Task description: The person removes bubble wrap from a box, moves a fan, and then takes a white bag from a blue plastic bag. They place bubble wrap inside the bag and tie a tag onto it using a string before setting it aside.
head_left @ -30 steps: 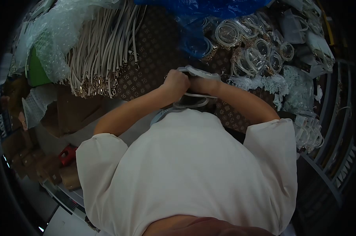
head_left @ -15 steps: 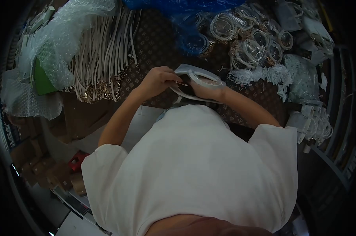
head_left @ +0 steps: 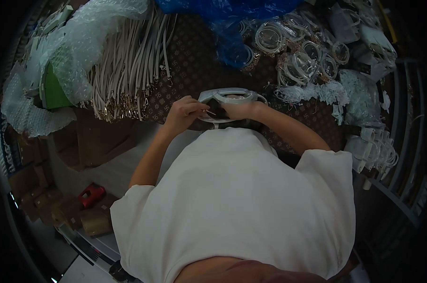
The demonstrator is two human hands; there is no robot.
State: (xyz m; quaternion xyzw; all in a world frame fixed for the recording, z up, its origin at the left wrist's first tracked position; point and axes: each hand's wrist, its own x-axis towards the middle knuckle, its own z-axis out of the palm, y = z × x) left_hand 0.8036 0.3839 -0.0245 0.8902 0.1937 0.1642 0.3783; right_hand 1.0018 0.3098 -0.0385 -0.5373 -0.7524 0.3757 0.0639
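A pale bag-like item [head_left: 209,95] with a rounded whitish handle [head_left: 230,100] sits close in front of my chest, its dark inside partly showing. My left hand [head_left: 184,113] is beside its left side, thumb and fingers pinched on a small thin metallic piece [head_left: 209,112] whose exact kind is too small to make out. My right hand [head_left: 239,111] reaches in from the right and closes on the bag under the handle; its fingertips are hidden inside the dark opening.
Many light straps with gold-coloured clasps [head_left: 128,70] lie at the left beside bubble wrap [head_left: 76,52]. Blue plastic [head_left: 232,28] and coiled clear tubes or handles [head_left: 301,61] are at the back. White tags [head_left: 312,93] lie right. A red object [head_left: 92,195] rests on boxes lower left.
The bag has tipped flatter and shifted slightly left and nearer my chest. My left hand has moved a little lower and left, still pinching; my right hand stays on the bag.
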